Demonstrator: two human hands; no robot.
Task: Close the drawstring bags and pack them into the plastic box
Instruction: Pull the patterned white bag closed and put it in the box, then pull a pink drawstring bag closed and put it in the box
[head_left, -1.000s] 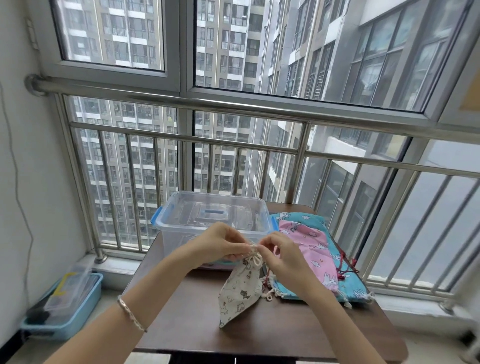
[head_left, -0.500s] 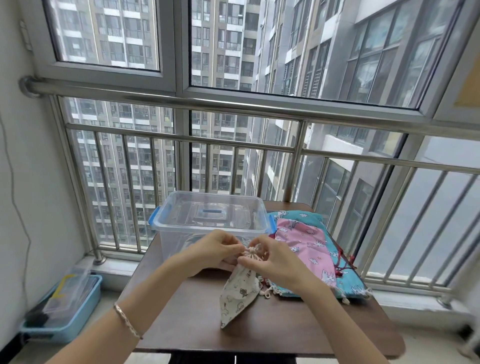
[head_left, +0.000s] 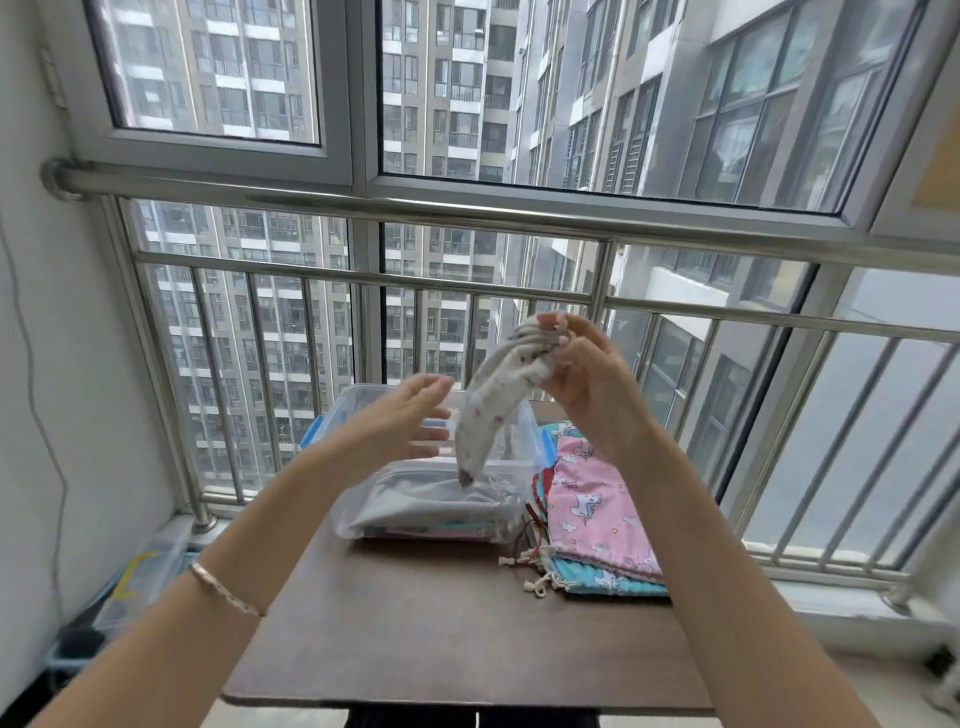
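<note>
White drawstring bag, pinched at its gathered neck by the right hand, hangs down and left from that grip, tip over the clear plastic box below, with the open-fingered left hand just beside it.

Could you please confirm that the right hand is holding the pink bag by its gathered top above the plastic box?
Not quite. The right hand holds the white printed bag by its gathered top above the plastic box, not the pink one. The pink bag lies on the stack beside the box, as the head view shows.
</note>
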